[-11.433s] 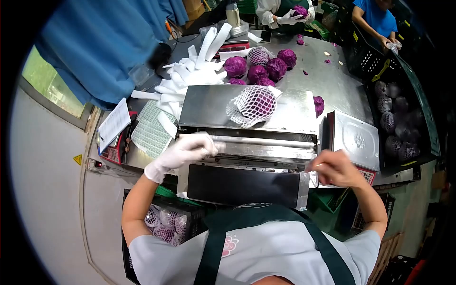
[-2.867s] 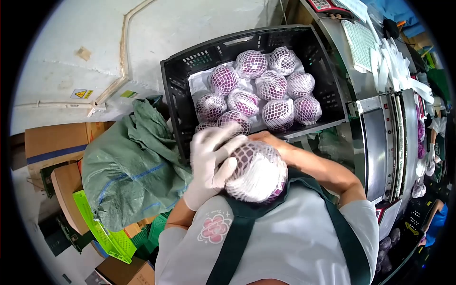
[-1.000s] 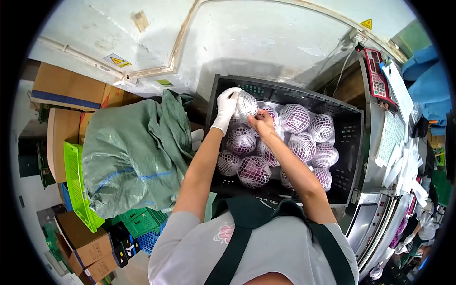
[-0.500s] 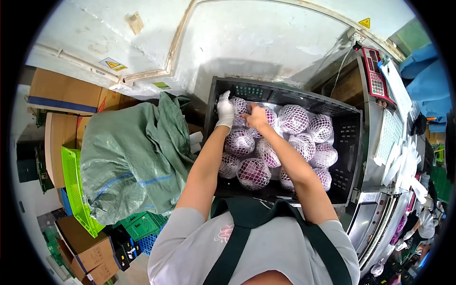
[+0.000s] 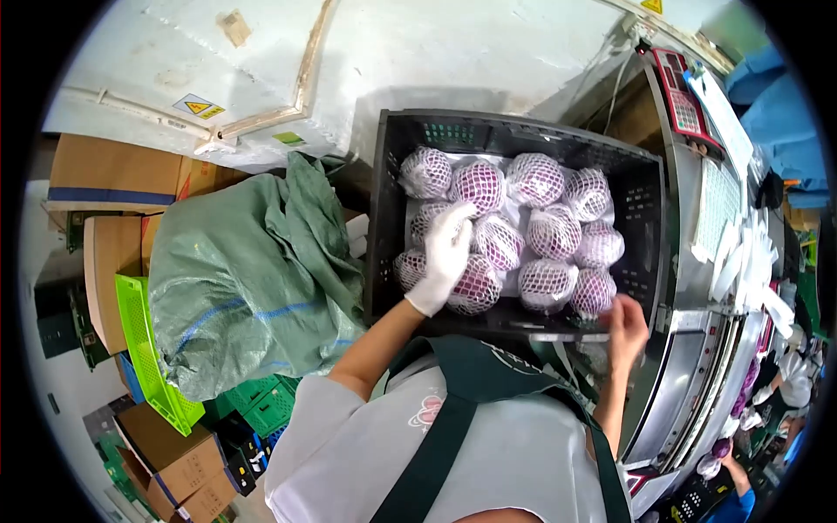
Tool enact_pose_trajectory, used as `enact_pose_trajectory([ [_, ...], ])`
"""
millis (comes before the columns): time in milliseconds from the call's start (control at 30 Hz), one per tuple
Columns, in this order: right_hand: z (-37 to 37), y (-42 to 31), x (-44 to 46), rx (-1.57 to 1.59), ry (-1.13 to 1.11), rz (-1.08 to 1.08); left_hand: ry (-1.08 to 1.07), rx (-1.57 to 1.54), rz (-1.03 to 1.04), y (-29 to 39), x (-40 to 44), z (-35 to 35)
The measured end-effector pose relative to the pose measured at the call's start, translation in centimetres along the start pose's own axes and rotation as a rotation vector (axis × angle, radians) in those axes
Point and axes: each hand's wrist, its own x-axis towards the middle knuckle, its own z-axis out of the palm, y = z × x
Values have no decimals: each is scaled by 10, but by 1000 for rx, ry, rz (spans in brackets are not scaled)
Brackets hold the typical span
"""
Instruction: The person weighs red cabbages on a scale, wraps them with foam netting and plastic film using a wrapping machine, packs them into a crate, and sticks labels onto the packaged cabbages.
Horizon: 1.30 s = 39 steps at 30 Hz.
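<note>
A black crate [image 5: 516, 131] holds several purple cabbages in white foam nets, such as the net-covered cabbage [image 5: 534, 179] near its back wall. My left hand [image 5: 447, 253], in a white glove, is over the left half of the crate, above the cabbages. Its fingers point towards the back, and whether they hold anything is hidden. At the crate's front right corner is my bare right hand [image 5: 626, 327], slightly blurred, beside a wrapped cabbage [image 5: 593, 292]. Its fingers are curled and nothing shows in them. Another wrapped cabbage [image 5: 426, 172] lies in the back left corner.
A green woven sack [image 5: 253, 279] stands left of the crate, with a lime crate [image 5: 153, 357] and cardboard boxes [image 5: 113, 174] beyond. At the right are a steel machine [image 5: 676, 392], a red scale [image 5: 680, 96] and white foam nets [image 5: 741, 261]. A co-worker's arm [image 5: 738, 475] shows at lower right.
Both hands have left the cabbage in the back left corner, which now lies released. My left hand came forward over the cabbages; my right hand moved to the front right corner. The view shifted slightly.
</note>
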Motion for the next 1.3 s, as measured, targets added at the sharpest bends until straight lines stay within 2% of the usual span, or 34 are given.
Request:
enact_pose_trajectory([
  [33, -26, 8, -19, -24, 100, 65, -146, -188, -200, 45, -15, -2],
  [100, -77, 50, -59, -103, 217, 152, -325, -158, 29, 59, -48, 8],
  [200, -142, 157, -115, -285, 178, 424, -571, -260, -90, 91, -87, 28],
  [267, -177, 270, -145, -580, 282, 285, -693, -228, -45, 103, -103, 44],
  [300, -178, 249, -152, -618, 228, 444, -693, -194, 20, 107, -113, 53],
  [333, -186, 277, -163, -537, 294, 454, -714, -177, 91, 112, -126, 64],
  [367, -187, 261, -166, -503, 321, 590, -755, -166, 105, 121, -136, 72],
  [400, -189, 272, -171, -571, 408, 567, -796, -155, 124, 129, -145, 80],
  [467, -198, 252, -178, -402, 452, 685, -906, -149, -50, 137, -171, 94],
  [533, -206, 319, -192, -390, 521, 566, -998, -137, -112, 155, -192, 100],
  [600, -206, 307, -199, -351, 530, 602, -1039, -152, -110, 159, -216, 106],
  [667, -203, 299, -211, -303, 611, 557, -1079, -119, -14, 168, -230, 108],
  [733, -205, 305, -232, -257, 500, 576, -1101, -105, 0, 166, -242, 108],
  [767, -204, 285, -243, -157, 405, 502, -1109, -93, 4, 165, -246, 107],
  [800, -208, 263, -252, -177, 318, 606, -1104, -75, 10, 165, -249, 107],
  [867, -219, 266, -281, -183, 501, 569, -1075, -104, 33, 163, -253, 107],
  [933, -246, 254, -304, -126, 486, 779, -1066, -80, 25, 170, -254, 109],
  [1000, -273, 273, -328, -363, 413, 821, -1067, -84, 68, 170, -257, 114],
  [1033, -276, 272, -332, -254, 456, 652, -1064, -83, 67, 173, -260, 118],
  [1067, -282, 271, -330, -151, 480, 473, -1117, -99, -51, 178, -265, 122],
  [1100, -286, 279, -327, 34, 432, 418, -1143, -106, -176, 182, -268, 124],
  [1133, -285, 276, -323, 144, 470, 471, -1128, -143, -48, 179, -274, 126],
  [1167, -283, 268, -320, 201, 480, 456, -1163, -8, 75, 189, -271, 125],
  [1200, -280, 260, -320, 193, 535, 552, -1192, 4, 232, 172, -274, 128],
  [1233, -284, 286, -329, 101, 497, 451, -1206, -15, 253, 173, -275, 128],
  [1267, -286, 285, -336, 61, 461, 362, -1169, -137, 162, 170, -279, 130],
  [1300, -277, 268, -332, 229, 549, 243, -1149, -127, 155, 171, -281, 129],
])
